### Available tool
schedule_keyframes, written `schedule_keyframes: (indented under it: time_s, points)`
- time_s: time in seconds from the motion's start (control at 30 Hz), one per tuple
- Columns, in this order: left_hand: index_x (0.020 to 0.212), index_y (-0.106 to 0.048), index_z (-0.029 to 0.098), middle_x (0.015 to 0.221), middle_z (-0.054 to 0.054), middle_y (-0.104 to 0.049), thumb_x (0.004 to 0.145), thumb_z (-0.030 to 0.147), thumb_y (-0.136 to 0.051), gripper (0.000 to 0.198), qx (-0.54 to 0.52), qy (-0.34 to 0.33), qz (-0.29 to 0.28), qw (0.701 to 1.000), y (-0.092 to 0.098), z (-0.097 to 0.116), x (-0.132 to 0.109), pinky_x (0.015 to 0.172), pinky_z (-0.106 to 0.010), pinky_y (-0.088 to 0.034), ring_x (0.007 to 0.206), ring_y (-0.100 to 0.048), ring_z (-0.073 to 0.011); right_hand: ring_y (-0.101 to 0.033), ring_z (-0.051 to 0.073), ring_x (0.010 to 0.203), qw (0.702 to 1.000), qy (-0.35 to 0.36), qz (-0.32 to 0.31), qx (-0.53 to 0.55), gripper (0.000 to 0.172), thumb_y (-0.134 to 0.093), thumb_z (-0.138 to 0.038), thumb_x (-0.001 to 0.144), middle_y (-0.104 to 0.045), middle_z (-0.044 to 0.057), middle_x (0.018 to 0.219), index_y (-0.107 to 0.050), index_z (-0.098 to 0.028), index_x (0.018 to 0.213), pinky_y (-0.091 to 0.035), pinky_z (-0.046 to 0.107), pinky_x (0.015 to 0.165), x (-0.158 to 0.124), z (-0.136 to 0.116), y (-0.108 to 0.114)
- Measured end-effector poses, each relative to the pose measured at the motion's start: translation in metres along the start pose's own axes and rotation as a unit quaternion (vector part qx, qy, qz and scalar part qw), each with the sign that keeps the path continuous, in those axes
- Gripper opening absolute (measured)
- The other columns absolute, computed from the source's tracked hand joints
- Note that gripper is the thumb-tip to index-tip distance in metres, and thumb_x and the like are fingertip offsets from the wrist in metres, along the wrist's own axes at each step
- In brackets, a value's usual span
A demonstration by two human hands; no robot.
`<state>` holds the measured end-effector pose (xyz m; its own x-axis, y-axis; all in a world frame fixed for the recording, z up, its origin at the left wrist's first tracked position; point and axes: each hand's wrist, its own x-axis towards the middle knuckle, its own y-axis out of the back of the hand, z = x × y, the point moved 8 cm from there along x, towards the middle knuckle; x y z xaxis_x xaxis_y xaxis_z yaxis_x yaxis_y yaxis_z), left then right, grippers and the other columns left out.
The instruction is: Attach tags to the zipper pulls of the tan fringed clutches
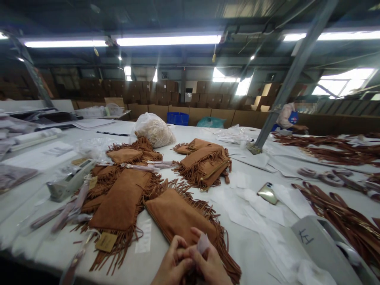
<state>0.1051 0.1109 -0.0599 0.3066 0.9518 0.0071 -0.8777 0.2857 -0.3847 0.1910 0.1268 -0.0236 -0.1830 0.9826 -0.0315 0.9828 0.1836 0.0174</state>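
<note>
My left hand (173, 261) and my right hand (209, 263) meet at the bottom middle, fingertips together in front of a brown suede fringed bag (181, 213). A small piece of thin white paper (203, 243) sticks up between the fingers of my right hand. The left fingers are curled in a pinch, and what they hold is hidden. Something brown shows just below the hands, too covered to name. To the left lies another fringed bag (121, 198) with a tan hang tag (106, 242) at its lower edge.
More fringed bags (204, 158) lie further back beside a stuffed plastic bag (154, 130). Tape dispensers stand at left (71, 180) and right (323, 249). A phone (267, 193), white tissue sheets and brown straps (341, 213) cover the right side. A co-worker (289, 116) stands behind a slanted post (285, 87).
</note>
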Motion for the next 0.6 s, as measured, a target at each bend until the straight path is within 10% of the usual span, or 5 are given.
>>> schedule_keyframes:
  time_s: [0.13, 0.33, 0.47, 0.6]
  points:
    - [0.109, -0.04, 0.022, 0.089, -0.003, -0.065, 0.075, 0.061, -0.063, 0.057, 0.029, -0.032, 0.056, 0.998, 0.015, 0.001, -0.004, 0.037, -0.017, -0.036, 0.039, -0.05, -0.005, -0.068, 0.021, 0.07, 0.991, 0.001, 0.095, -0.09, 0.071, -0.06, -0.058, 0.071, -0.07, 0.009, 0.098, -0.047, -0.017, 0.128, -0.054, 0.033, 0.063, 0.003, -0.014, 0.068]
    - [0.116, -0.042, 0.021, 0.112, -0.014, -0.06, 0.077, 0.05, -0.068, 0.055, -0.083, 0.009, 0.389, 0.917, 0.097, 0.001, -0.058, 0.071, -0.029, -0.055, 0.082, -0.069, -0.0197, -0.069, 0.027, 0.07, 0.908, -0.056, 0.29, -0.297, 0.055, -0.048, -0.058, 0.07, -0.072, 0.01, 0.082, -0.063, -0.017, 0.104, -0.053, 0.042, 0.072, -0.009, 0.011, 0.176]
    - [0.117, -0.043, 0.02, 0.115, -0.018, -0.062, 0.081, 0.049, -0.065, 0.051, -0.191, 0.137, 0.318, 0.919, 0.07, -0.011, -0.047, 0.082, -0.036, -0.053, 0.097, -0.068, -0.0262, -0.067, 0.027, 0.078, 0.872, 0.062, 0.272, -0.402, 0.044, -0.044, -0.052, 0.075, -0.07, 0.013, 0.09, -0.066, -0.017, 0.091, -0.051, 0.043, 0.08, -0.011, 0.009, 0.164]
    - [0.116, -0.041, 0.022, 0.117, -0.015, -0.064, 0.071, 0.038, -0.078, 0.06, -0.174, 0.111, 0.273, 0.94, 0.035, -0.006, -0.01, 0.088, -0.039, -0.053, 0.102, -0.066, -0.0269, -0.065, 0.024, 0.072, 0.858, 0.097, 0.26, -0.433, 0.039, -0.043, -0.047, 0.08, -0.069, 0.012, 0.086, -0.065, -0.017, 0.088, -0.051, 0.039, 0.076, -0.011, 0.007, 0.152]
